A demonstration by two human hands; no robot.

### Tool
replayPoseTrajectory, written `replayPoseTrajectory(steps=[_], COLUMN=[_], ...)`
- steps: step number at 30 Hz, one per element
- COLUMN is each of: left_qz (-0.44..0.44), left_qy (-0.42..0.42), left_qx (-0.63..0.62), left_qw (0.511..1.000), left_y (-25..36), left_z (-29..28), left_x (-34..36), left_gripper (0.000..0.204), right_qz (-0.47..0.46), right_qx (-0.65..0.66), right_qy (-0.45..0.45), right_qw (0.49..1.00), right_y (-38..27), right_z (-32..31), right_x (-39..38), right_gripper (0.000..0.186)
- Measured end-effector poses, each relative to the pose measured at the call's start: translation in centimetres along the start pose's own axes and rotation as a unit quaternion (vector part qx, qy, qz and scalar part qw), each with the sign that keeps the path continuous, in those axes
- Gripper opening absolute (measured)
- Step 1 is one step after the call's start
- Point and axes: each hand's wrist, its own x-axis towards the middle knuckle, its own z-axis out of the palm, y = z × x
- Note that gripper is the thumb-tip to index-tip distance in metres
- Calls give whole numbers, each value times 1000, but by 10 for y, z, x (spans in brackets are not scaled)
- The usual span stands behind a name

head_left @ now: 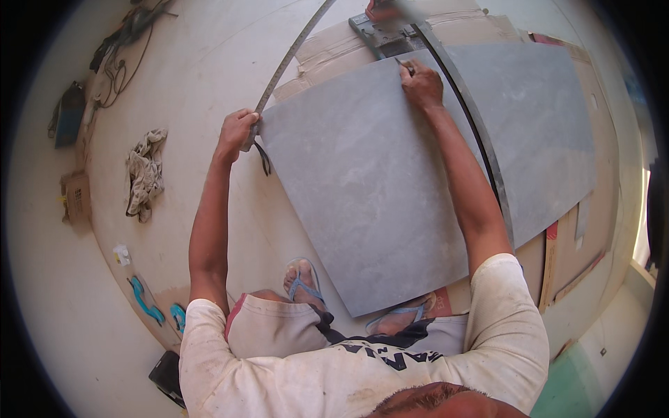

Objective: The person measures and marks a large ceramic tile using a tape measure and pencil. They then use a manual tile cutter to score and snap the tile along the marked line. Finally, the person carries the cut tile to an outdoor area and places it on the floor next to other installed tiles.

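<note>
A large grey tile (348, 188) lies in front of me, its near corner between my sandalled feet. At its far-left corner my left hand (237, 134) is closed around a tape measure (288, 61). The blade curves up and away past the top of the view, and a black strap hangs below the case. By the tile's far edge, my right hand (422, 85) pinches a thin pencil-like marker, its tip pointing left at the edge. Just right of that hand, the long dark rail of a tile cutter (481, 139) crosses the tile.
The cutter's base (380, 35) sits at the far end, beside a blurred red part. Cardboard (324, 49) lies under the tile. On the left are a crumpled cloth (145, 174), a teal-handled tool (144, 301), a blue box-shaped thing (68, 115) and cables (122, 70).
</note>
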Motion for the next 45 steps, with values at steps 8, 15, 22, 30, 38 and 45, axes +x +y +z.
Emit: replayPoseTrajectory(steps=[8,15,22,30,38,45], left_qz=[-2,-33,-25,-38,-24,6], left_qy=[11,27,30,28,42,61], left_qx=[-24,-53,-40,-44,-28,4], left_qw=[1000,998,998,998,998,998], left_y=[-11,6,6,11,3,5], left_z=[1,8,11,13,13,18], left_x=[1,-11,-9,-12,-9,-8], left_gripper=[20,20,20,21,23,22], right_qz=[20,38,19,0,8,2], right_qx=[14,27,54,10,2,16], right_qy=[8,0,56,53,41,56], right_qw=[1000,999,997,999,999,998], right_y=[-3,-5,1,5,1,6], right_z=[-1,-6,-2,-2,-4,0], right_x=[-6,-7,-12,-17,-18,-11], right_gripper=[21,22,21,18,19,19])
